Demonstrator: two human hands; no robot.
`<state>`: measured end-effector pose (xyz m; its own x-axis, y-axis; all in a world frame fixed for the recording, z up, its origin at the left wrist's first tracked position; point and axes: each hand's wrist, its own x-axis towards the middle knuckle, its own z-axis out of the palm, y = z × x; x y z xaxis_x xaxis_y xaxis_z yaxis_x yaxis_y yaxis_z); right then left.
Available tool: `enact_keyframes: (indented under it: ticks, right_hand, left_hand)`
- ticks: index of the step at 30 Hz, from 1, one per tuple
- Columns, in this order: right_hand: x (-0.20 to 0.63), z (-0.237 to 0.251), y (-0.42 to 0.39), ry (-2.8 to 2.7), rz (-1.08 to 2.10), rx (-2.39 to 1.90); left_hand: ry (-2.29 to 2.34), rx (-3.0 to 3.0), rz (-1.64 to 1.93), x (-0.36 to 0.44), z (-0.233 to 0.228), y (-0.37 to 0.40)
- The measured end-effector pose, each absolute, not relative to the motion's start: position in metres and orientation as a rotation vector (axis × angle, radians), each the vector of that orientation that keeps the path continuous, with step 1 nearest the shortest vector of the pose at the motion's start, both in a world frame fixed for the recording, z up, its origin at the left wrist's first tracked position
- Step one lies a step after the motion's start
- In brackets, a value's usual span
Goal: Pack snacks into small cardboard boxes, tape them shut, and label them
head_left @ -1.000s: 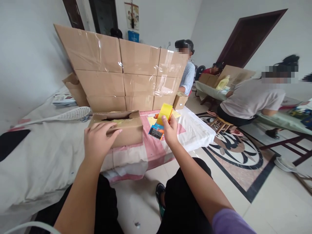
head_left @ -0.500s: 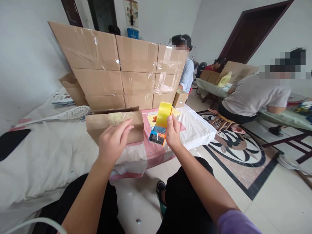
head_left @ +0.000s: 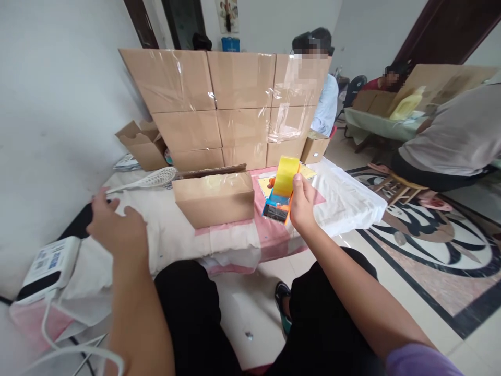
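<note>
In my right hand (head_left: 303,204) is a tape dispenser (head_left: 275,210), orange and blue with a wide yellow roll, held upright above the table's front part. My left hand (head_left: 119,224) reaches over the left side of the cloth with its fingers apart, holding nothing that I can see. Its fingertips overlap the handle end of a white mesh swatter (head_left: 154,178); whether they touch cannot be made out. Between my hands stands a cardboard box (head_left: 217,201) with its top flaps up. A yellow printed sheet (head_left: 267,185) lies behind the dispenser.
Stacked, taped cardboard boxes (head_left: 242,125) form a wall along the back. A small carton (head_left: 314,148) stands at its right end, an open box (head_left: 143,146) at its left. A white device (head_left: 52,263) with cables lies at lower left. Other people sit beyond.
My left hand has moved left from the cardboard box, its fingers spreading. My right hand keeps hold of the tape dispenser. The view has turned left, bringing the white device into sight.
</note>
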<state>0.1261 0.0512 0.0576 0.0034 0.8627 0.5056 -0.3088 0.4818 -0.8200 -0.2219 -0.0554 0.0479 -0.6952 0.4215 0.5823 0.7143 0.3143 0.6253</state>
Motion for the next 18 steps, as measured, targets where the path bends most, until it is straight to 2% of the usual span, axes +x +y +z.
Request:
enact_keyframes:
  ticks: [5, 10, 14, 18]
  right_hand:
    - [0.121, 0.056, 0.050, -1.256, 1.024, -0.573]
    - [0.121, 0.052, 0.047, -1.285, 1.014, -0.609]
    - [0.121, 0.048, 0.046, -1.315, 0.994, -0.631]
    - [0.121, 0.048, 0.044, -1.344, 0.944, -0.646]
  left_hand:
    - [-1.941, -1.413, -1.415, -0.168, 0.068, -0.036]
    - [-2.024, -1.476, -1.806, -0.148, 0.069, -0.036]
    - [-1.824, -1.843, -1.787, -0.117, 0.074, -0.040]
    - [-1.873, -2.393, -1.578, -0.064, 0.069, -0.033]
